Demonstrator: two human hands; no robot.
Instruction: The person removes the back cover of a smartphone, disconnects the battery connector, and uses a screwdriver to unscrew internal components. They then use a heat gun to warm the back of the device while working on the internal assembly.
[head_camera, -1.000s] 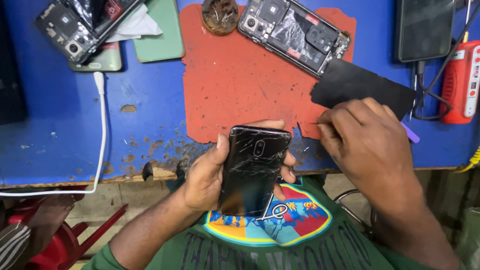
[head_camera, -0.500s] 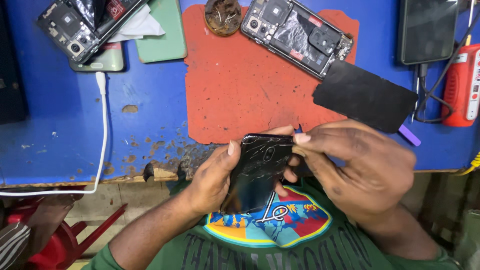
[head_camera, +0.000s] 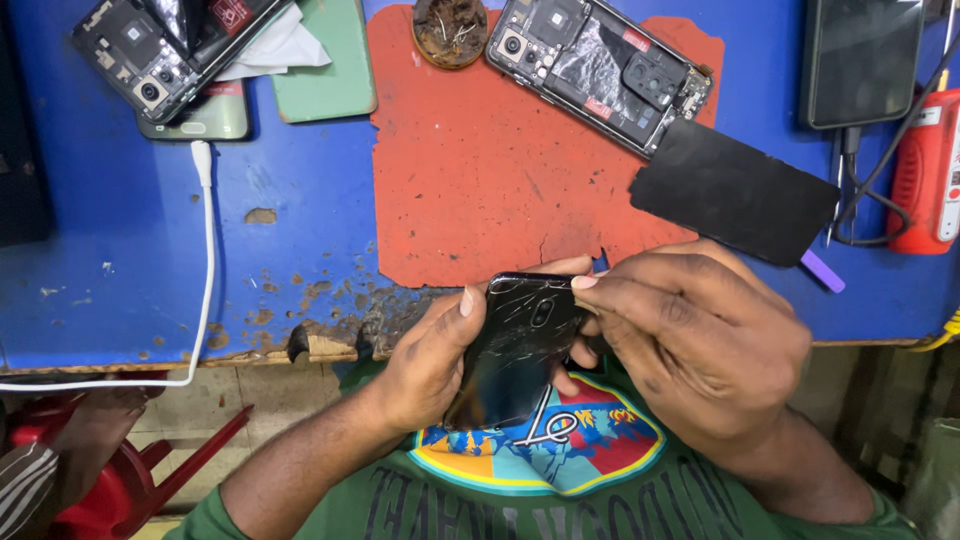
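Head view, read left to right. A white charging cable (head_camera: 205, 250) runs down the blue tabletop (head_camera: 120, 280); above it lie an opened phone with exposed camera modules (head_camera: 160, 50) and a green phone back cover (head_camera: 325, 70). At centre, a worn red work mat (head_camera: 470, 190) carries a second opened phone (head_camera: 600, 70) and a small round tin of brownish residue (head_camera: 450, 28).

My left hand (head_camera: 425, 365) grasps a black smartphone with a cracked glass back (head_camera: 520, 345), thumb laid over its upper left edge, fingers wrapped behind. The phone sits just off the near edge of the tabletop, over my chest, tilted so its camera end points toward the mat.

My right hand (head_camera: 700, 340) is closed in a pinch at the phone's upper right corner, fingertips pressed to the edge; whether anything thin is held between them I cannot tell. Farther right: a black rectangular panel (head_camera: 735, 190) lying partly on the mat, a purple pry pick (head_camera: 823, 271) just beside it, a dark phone (head_camera: 862, 60) and a red tool (head_camera: 930, 160).

Risk, as I judge it: the phone is supported by my hands alone, so a slip would drop it to my lap or the floor. Pressure at the corner could also spread the cracks or free a sharp splinter against my fingertips.

Appearance: glossy black back, dense white fracture lines radiating around the small camera window, lower half smoother and reflective.
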